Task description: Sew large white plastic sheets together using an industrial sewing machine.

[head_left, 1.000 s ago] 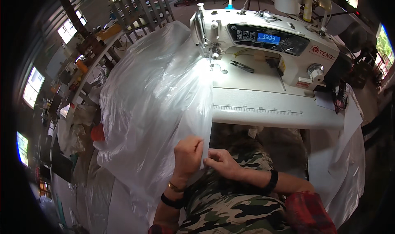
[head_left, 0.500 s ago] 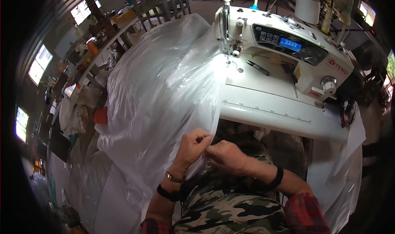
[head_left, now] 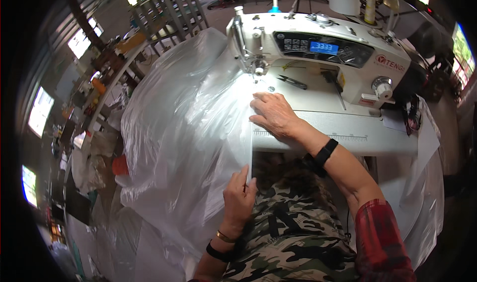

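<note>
Two hands share one folded edge of the clear plastic sheet [head_left: 184, 133]. The left hand [head_left: 239, 200] pinches the near end between thumb and fingers, close to the body; the right hand [head_left: 272, 114] lies flat with fingers together, pressing the far end onto the white worktop [head_left: 348, 133] just before the sewing machine's [head_left: 323, 48] needle. To do this well, the edge between them should stay taut and straight, the bulk left of it unbunched, fingers clear of the needle.
</note>
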A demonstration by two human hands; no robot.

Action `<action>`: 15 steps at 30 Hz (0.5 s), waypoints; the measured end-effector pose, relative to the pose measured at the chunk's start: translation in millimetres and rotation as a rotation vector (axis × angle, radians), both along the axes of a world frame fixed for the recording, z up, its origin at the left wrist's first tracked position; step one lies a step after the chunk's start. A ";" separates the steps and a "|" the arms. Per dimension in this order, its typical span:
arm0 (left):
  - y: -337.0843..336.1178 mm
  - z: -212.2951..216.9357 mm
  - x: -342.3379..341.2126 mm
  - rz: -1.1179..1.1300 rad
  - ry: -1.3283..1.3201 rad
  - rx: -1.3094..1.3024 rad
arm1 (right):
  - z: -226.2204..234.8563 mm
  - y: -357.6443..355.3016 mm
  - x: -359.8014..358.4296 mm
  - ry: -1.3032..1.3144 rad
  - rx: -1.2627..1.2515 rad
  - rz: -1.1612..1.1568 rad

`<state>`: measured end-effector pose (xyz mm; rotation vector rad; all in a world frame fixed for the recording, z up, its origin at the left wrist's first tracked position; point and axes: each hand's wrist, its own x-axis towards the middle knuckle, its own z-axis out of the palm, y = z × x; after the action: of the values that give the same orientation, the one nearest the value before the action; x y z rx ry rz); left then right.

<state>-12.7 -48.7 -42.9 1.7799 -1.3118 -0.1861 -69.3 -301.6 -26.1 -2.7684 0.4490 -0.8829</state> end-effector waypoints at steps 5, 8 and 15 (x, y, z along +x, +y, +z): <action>-16.4 0.9 -1.1 -0.013 -0.108 -0.009 | 7.7 -12.8 7.5 0.117 0.109 -0.059; -24.7 2.2 6.5 -0.013 -0.184 -0.023 | 4.0 -17.1 6.1 0.141 0.098 -0.069; -55.6 7.7 32.7 -0.014 -0.301 -0.039 | 2.5 -14.1 6.4 0.200 0.109 -0.041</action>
<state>20.1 -104.3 -35.3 1.8153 -1.5279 0.1035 -62.9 -315.7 -23.6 -2.7659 0.5710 -0.5725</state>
